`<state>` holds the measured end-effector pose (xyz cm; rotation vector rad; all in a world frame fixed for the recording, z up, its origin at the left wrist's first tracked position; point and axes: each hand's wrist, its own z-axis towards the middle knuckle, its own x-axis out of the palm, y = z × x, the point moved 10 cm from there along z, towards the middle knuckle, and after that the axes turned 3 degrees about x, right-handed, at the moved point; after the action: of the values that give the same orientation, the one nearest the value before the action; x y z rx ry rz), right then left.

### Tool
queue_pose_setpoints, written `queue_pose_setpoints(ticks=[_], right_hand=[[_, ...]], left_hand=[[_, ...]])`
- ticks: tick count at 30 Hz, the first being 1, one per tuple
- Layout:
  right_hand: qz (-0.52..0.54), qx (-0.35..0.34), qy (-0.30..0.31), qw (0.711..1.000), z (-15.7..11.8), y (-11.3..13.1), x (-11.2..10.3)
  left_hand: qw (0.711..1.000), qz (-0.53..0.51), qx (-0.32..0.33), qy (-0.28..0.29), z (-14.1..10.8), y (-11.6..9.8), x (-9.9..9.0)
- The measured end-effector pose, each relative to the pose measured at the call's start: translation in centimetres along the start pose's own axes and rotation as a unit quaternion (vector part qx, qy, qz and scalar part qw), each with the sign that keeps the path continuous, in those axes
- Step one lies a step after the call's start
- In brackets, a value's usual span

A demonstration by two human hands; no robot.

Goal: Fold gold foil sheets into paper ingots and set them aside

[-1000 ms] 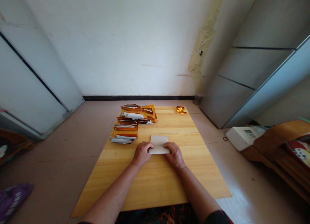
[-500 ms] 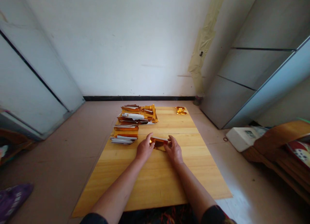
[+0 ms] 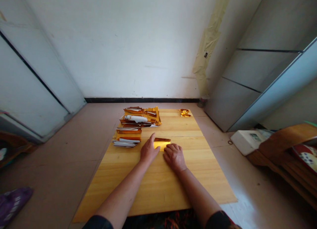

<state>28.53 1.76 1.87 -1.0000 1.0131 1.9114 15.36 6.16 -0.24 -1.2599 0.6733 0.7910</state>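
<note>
A folded sheet of gold foil paper [image 3: 162, 144] lies on the wooden table [image 3: 158, 186] between my two hands. My left hand [image 3: 148, 151] grips its left end, thumb along the near edge and index finger pointing away from me. With fingers curled and knuckles up, my right hand [image 3: 174, 156] presses on the sheet's right end; its fingertips are partly hidden. To the left sit several folded gold-and-white papers [image 3: 128, 133] in a row. Behind them is a larger pile of gold foil papers [image 3: 141, 116].
Crumpled gold foil [image 3: 185, 113] lies at the table's far right corner. Beyond the table stands a white wall [image 3: 138, 47]. A grey cabinet [image 3: 247, 80], a white box [image 3: 247, 141] and wooden furniture [image 3: 279, 149] are on the right. A purple bag [image 3: 15, 202] rests on the floor at left.
The gold foil paper has turned from raised and dark-looking to flatter, its bright face showing. My right hand has rolled over, knuckles up, onto its right end. My left hand has barely moved.
</note>
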Motion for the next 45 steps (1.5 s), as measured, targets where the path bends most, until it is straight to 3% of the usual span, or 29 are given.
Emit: queue_pose_setpoints(ticks=[4,10,24,29,45], right_hand=[[-0.016,-0.001,0.034,0.999,0.3,-0.6,0.6],[-0.031,-0.077,0.112,0.990,1.5,-1.1,1.3],[-0.135,-0.146,0.188,0.962,2.6,-0.2,2.7],[-0.131,-0.168,0.162,0.964,2.4,-0.1,2.8],[-0.027,-0.104,0.128,0.986,2.3,-1.3,1.4]], left_hand=[[0.987,-0.062,0.137,-0.057,-0.5,-1.0,-1.4],[0.970,-0.001,0.242,0.002,-1.6,-1.0,-1.1],[0.969,0.058,0.238,0.036,-0.8,-0.8,-0.4],[0.971,0.047,0.233,0.019,-1.1,-1.1,-0.8],[0.963,0.084,0.253,-0.032,-1.9,-2.9,-1.6]])
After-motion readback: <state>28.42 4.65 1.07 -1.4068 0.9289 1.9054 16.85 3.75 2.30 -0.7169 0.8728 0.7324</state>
